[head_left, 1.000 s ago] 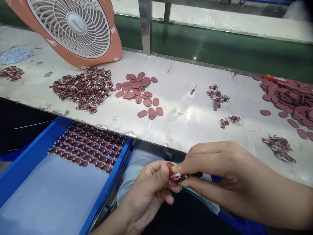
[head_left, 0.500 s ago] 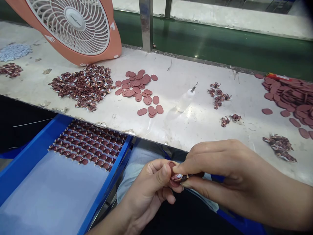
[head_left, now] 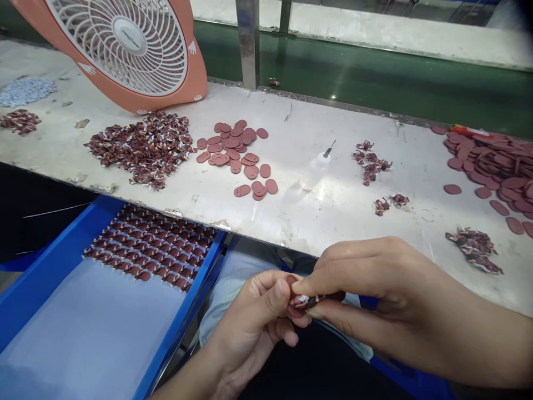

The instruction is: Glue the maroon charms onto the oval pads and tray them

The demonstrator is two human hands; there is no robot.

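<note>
My left hand [head_left: 266, 305] pinches a reddish-brown oval disc [head_left: 291, 280] between thumb and fingers, in front of the table edge. Against that disc my right hand [head_left: 366, 289] pinches a small brown figurine [head_left: 303, 300] with white and orange spots. The fingers cover most of both pieces. Part of another dark reddish-brown piece [head_left: 336, 295] shows under my right hand's fingers. Loose figurines [head_left: 370, 164] lie on the table beyond my right hand, and a clump of them [head_left: 474, 250] sits to its right.
A blue tray [head_left: 175, 328] at the left holds rows of assembled pieces [head_left: 154, 244] on a white sheet. On the table [head_left: 283, 222] are oval discs [head_left: 233, 144], a figurine heap [head_left: 141, 147], a needle-tipped bottle [head_left: 316, 172], more discs [head_left: 499, 166] and an orange fan [head_left: 166, 100]. Behind runs a green belt [head_left: 375, 83].
Both hands keep their grip at nearly the same place, with only a slight shift of the fingers. A small brown piece on the green belt has come further out from behind the metal post.
</note>
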